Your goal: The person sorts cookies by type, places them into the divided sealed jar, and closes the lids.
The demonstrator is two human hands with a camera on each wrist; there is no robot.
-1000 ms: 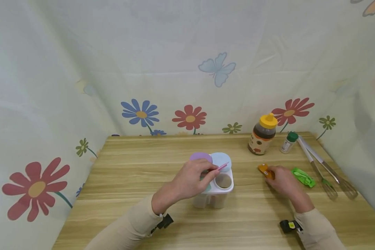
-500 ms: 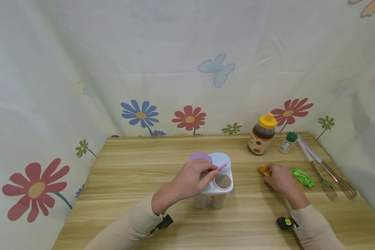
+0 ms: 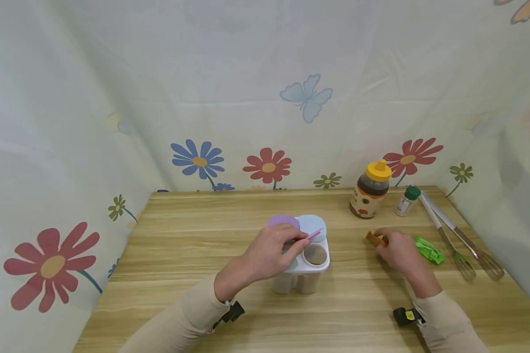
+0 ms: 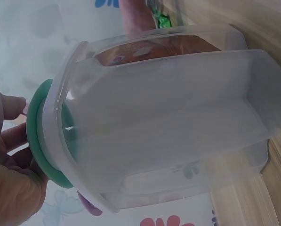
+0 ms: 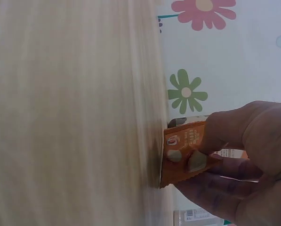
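Our right hand (image 3: 397,250) pinches an orange sachet (image 3: 375,239) just above the wooden table (image 3: 194,245), near the green packet (image 3: 428,249). Our left hand (image 3: 271,252) rests on the four-pot seasoning container (image 3: 306,267) at mid-table, fingers curled round a pink spoon (image 3: 314,235).

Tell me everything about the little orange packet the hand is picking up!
The orange packet is small and flat, printed with pale lettering and little pictures. The right hand pinches it between thumb and fingers, tipped up on edge, its lower edge seemingly touching the wooden table. It sits left of a crumpled green packet and in front of the yellow-capped jar. Its material is unclear; it looks stiff and uncrumpled.
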